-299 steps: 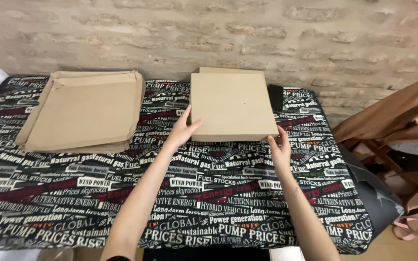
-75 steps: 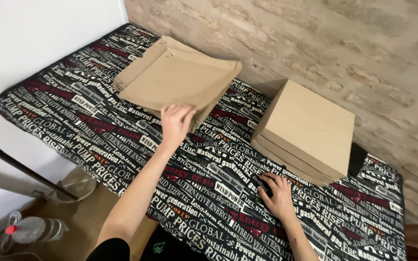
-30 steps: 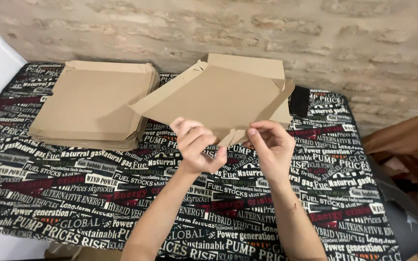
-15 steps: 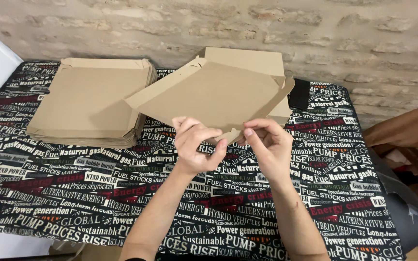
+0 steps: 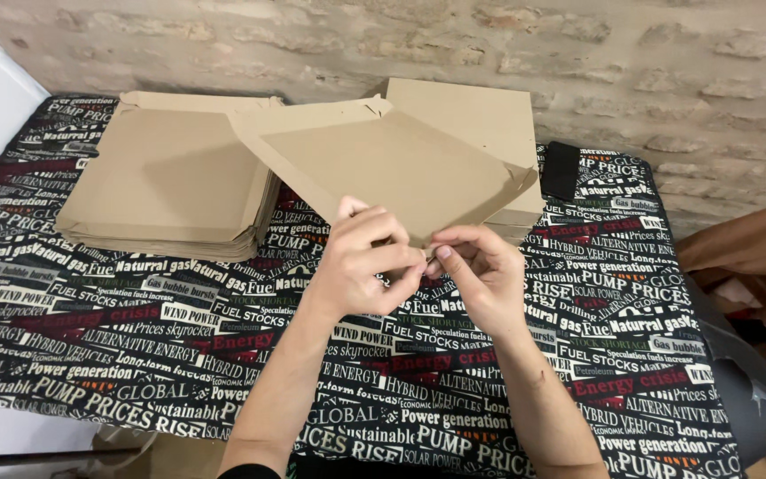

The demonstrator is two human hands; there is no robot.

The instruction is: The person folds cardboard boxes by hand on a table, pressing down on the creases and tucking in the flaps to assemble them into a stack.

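Rough brick wall (image 5: 667, 53) behind a table (image 5: 135, 355) covered in black cloth printed all over with white and red lettering. Left hand (image 5: 365, 266) and right hand (image 5: 480, 275) meet above the middle of the table, fingers curled and pinching the near corner of a flat cardboard sheet (image 5: 383, 168) with folded edges. Sheet is lifted off the cloth, tilted, its far side up toward the wall. Stack of flat cardboard (image 5: 170, 177) lies on the table's left part. Second, squarer cardboard stack (image 5: 472, 115) sits behind the held sheet, partly covered by it. Small black object (image 5: 562, 168) just beside that stack, to its right. Brown furniture (image 5: 746, 248) at far right.
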